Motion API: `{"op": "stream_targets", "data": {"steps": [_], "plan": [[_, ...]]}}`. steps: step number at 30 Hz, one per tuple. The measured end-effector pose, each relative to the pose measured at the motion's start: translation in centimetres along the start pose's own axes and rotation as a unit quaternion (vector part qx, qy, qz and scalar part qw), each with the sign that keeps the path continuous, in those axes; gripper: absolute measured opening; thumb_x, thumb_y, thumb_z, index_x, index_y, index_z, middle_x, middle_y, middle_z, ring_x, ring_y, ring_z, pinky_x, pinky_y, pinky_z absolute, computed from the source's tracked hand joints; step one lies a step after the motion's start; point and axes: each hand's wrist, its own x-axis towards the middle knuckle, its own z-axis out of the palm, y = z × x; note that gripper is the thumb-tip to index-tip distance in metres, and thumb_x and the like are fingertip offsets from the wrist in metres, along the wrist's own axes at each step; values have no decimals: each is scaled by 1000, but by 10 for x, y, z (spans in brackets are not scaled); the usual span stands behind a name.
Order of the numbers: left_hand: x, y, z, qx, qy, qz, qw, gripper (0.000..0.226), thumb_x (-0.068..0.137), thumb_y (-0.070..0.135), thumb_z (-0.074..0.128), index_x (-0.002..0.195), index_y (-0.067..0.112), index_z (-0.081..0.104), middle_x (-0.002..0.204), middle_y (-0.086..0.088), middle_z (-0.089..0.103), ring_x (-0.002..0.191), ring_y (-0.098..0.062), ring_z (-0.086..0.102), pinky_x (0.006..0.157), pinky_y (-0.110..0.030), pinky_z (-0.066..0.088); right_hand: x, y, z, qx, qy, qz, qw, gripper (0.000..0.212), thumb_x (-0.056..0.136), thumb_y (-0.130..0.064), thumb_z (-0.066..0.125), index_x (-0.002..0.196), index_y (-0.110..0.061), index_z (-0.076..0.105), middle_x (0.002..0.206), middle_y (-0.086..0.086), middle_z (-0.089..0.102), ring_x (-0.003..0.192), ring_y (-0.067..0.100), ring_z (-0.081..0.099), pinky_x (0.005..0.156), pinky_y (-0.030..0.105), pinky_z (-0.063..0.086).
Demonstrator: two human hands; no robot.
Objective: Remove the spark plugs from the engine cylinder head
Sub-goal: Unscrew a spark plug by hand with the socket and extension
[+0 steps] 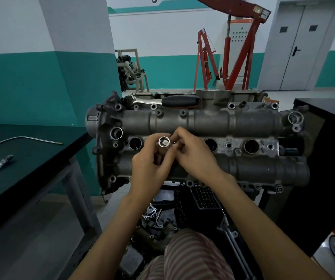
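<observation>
Both hands, left hand [150, 168] and right hand [194, 156], grip one spark plug socket [164, 141] above the cylinder head [213, 120]; three plug wells show open; one spark plug [1, 164] lies on the table [31, 158].

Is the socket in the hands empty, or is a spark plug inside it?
Not empty: the socket mouth faces the camera, showing a spark plug tip inside.

No legible text anywhere. Red engine hoist [241, 37]: sticker near its boom tip, print too small to read. Grey control cabinet [238, 35] just behind the hoist: orange strip along its top with marks, unreadable. Cylinder head [203, 122], in front of the hoist: cast marks between plug wells, blurred.
</observation>
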Motion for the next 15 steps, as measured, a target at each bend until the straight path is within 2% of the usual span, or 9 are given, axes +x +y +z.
{"op": "stream_targets", "data": {"steps": [2, 4, 6, 8, 9, 12, 14, 15], "plan": [[-1, -1, -2, 14, -18, 13, 1000, 19, 88, 32, 54, 106, 34, 55, 73, 5, 61, 58, -10, 55, 53, -19, 43, 0, 1, 0, 3, -1, -12, 1000, 12, 83, -14, 57, 86, -23, 49, 61, -7, 50, 56, 5, 44, 56, 32, 38], [1, -1, -1, 25, -5, 8, 1000, 10, 88, 29, 58, 94, 21, 57, 61, 4, 54, 52, -7, 47, 50, -13, 36, 0, 1, 0, -10, -7, -21, 1000, 12, 84, -13, 54, 94, -20, 55, 61, -8, 51, 58, 10, 46, 56, 32, 38], [5, 0, 2, 15, 19, -20, 1000, 21, 86, 29, 64, 80, 17, 48, 52, -1, 47, 46, -15, 42, 43, -14, 30, 0, 0, 0, -28, -17, -23, 999, 22, 85, -14, 52, 103, -25, 58, 69, -8, 59, 68, 14, 52, 59, 29, 38], [5, 2, 5, 9, 26, -36, 999, 30, 85, 36, 64, 76, 15, 44, 52, -5, 49, 47, -19, 44, 41, -17, 31, 1, 1, 0, -25, -19, -13, 999, 30, 84, -15, 52, 111, -27, 56, 83, -4, 66, 78, 16, 58, 66, 32, 44], [5, 3, 5, 6, 25, -36, 999, 32, 84, 40, 63, 77, 15, 44, 54, -5, 52, 49, -20, 47, 42, -19, 34, 1, 1, 0, -12, -15, -4, 1000, 32, 83, -15, 54, 113, -26, 55, 84, -4, 66, 75, 12, 58, 69, 33, 46], [1, 3, 1, -8, 10, -18, 1000, 18, 83, 38, 61, 91, 26, 51, 67, -6, 58, 56, -22, 54, 48, -28, 42, 1, 2, 1, 30, 0, 5, 1000, 18, 81, -14, 59, 95, -21, 52, 67, -5, 56, 57, 6, 47, 63, 38, 46], [0, 1, -3, -6, -17, 2, 1000, 17, 86, 33, 56, 103, 33, 53, 68, -2, 58, 54, -18, 52, 49, -26, 42, 1, 2, 1, 43, 5, -8, 999, 15, 81, -11, 59, 86, -20, 49, 62, -4, 51, 55, 10, 46, 59, 41, 44], [0, 0, -4, 5, -26, 10, 1000, 16, 87, 32, 55, 103, 29, 56, 66, 0, 58, 53, -14, 51, 49, -23, 41, 1, 3, 1, 43, 6, -18, 999, 14, 81, -8, 57, 85, -19, 50, 60, -4, 50, 54, 11, 45, 58, 42, 44]]}}
